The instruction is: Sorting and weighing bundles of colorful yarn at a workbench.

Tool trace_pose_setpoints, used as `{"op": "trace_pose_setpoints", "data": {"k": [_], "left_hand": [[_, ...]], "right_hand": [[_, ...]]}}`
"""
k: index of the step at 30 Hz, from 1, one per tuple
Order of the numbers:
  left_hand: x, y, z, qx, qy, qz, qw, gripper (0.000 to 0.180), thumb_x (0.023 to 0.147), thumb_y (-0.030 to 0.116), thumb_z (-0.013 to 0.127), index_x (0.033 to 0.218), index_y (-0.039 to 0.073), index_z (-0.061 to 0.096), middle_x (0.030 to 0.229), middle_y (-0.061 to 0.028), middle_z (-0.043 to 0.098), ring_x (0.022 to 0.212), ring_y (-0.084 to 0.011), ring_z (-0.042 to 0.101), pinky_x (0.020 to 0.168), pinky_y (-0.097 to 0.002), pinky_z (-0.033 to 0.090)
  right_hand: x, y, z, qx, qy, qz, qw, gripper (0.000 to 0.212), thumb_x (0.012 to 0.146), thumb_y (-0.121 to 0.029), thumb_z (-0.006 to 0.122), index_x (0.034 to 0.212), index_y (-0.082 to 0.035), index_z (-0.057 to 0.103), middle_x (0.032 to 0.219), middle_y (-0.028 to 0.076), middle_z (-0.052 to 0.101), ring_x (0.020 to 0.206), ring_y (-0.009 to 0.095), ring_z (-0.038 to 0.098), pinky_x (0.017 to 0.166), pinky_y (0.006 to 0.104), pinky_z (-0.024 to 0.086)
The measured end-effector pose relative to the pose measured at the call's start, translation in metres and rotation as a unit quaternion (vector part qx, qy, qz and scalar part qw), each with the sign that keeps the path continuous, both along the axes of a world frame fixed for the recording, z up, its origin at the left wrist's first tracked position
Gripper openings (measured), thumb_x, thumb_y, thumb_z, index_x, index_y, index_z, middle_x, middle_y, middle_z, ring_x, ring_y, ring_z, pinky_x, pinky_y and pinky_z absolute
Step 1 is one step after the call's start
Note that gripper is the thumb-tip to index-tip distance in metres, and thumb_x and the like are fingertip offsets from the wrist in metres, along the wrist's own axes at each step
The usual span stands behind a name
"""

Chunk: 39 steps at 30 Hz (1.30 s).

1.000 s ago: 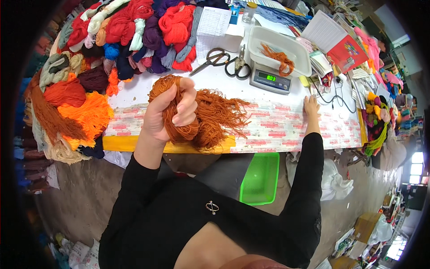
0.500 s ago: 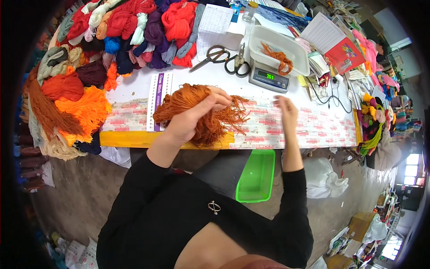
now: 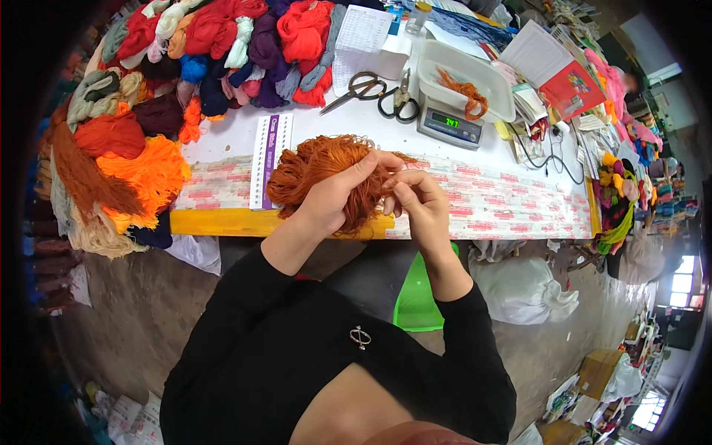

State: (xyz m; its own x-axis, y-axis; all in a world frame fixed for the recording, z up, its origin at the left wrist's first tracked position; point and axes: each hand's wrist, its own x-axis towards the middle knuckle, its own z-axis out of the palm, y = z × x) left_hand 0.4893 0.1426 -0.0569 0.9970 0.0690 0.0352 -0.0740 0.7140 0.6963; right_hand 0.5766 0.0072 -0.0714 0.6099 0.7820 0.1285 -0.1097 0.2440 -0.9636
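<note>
A thick bundle of rust-orange yarn (image 3: 311, 167) lies at the table's front edge, with my left hand (image 3: 337, 189) wrapped round it. At the bundle's right end my right hand (image 3: 421, 204) pinches loose strands between thumb and fingers. Behind my right hand stands a digital scale (image 3: 451, 127) with a lit green display. A translucent plastic tub (image 3: 498, 96) rests on the scale, holding a small tangle of the same orange yarn (image 3: 463, 90). Just left of the bundle lies a white and purple card strip with holes (image 3: 270, 159).
Black-handled scissors (image 3: 363, 87) and smaller snips (image 3: 400, 102) lie left of the scale. Many coloured yarn skeins (image 3: 297, 33) are heaped at the back left, with bright orange yarn (image 3: 144, 178) nearer. Papers and a red booklet (image 3: 571, 89) sit back right. A green basket (image 3: 419, 304) is below the table.
My right hand has moved left from near the scale to the yarn bundle and closed on strands there. The number on the scale's display has changed.
</note>
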Motion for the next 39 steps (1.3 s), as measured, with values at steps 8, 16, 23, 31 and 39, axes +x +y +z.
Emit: {"op": "trace_pose_setpoints", "data": {"k": [8,16,23,31,39], "left_hand": [[-0.002,0.006,0.0,-0.045,0.075,0.065,0.994,0.036,0.096,0.029,0.039,0.107,-0.001,0.055,0.094,-0.0072,0.06,0.087,-0.0132,0.058,0.079,-0.0275,0.047],[-0.004,0.009,-0.001,-0.036,0.068,0.079,0.994,0.035,0.096,0.028,0.039,0.107,-0.001,0.055,0.089,-0.0057,0.059,0.082,-0.0113,0.058,0.077,-0.0261,0.048],[-0.004,0.008,-0.001,-0.052,0.075,0.095,0.991,0.034,0.095,0.027,0.04,0.107,-0.002,0.054,0.089,-0.0058,0.057,0.081,-0.0128,0.059,0.075,-0.0262,0.05],[-0.006,0.016,-0.006,-0.129,0.023,0.01,0.991,0.034,0.096,0.026,0.038,0.109,-0.002,0.053,0.077,-0.0035,0.051,0.068,-0.0067,0.053,0.067,-0.0201,0.047],[-0.007,0.025,0.004,0.16,0.061,0.104,0.98,0.038,0.097,0.031,0.036,0.111,0.001,0.054,0.082,-0.0001,0.048,0.056,-0.0041,0.038,0.051,-0.0166,0.031]], "right_hand": [[0.001,-0.008,-0.009,0.049,0.121,0.022,0.991,0.013,0.092,-0.016,0.049,0.09,-0.003,0.045,0.077,0.012,0.059,0.059,0.018,0.058,0.057,0.0249,0.046],[-0.004,-0.01,-0.01,0.057,0.107,0.013,0.993,0.015,0.093,-0.018,0.046,0.089,-0.003,0.045,0.072,0.01,0.058,0.058,0.017,0.058,0.056,0.0239,0.045],[-0.003,-0.012,-0.011,0.039,0.096,0.011,0.995,0.016,0.094,-0.019,0.046,0.09,-0.004,0.044,0.071,0.01,0.058,0.057,0.017,0.057,0.055,0.0241,0.045],[-0.009,-0.008,-0.003,0.043,0.127,-0.04,0.99,0.016,0.095,-0.02,0.043,0.093,-0.004,0.044,0.07,0.011,0.057,0.054,0.016,0.056,0.053,0.023,0.044],[0.005,-0.022,0.012,-0.224,-0.273,0.107,0.929,0.015,0.086,-0.013,0.055,0.094,-0.001,0.06,0.058,0.006,0.054,0.05,0.013,0.053,0.047,0.0255,0.04]]}}
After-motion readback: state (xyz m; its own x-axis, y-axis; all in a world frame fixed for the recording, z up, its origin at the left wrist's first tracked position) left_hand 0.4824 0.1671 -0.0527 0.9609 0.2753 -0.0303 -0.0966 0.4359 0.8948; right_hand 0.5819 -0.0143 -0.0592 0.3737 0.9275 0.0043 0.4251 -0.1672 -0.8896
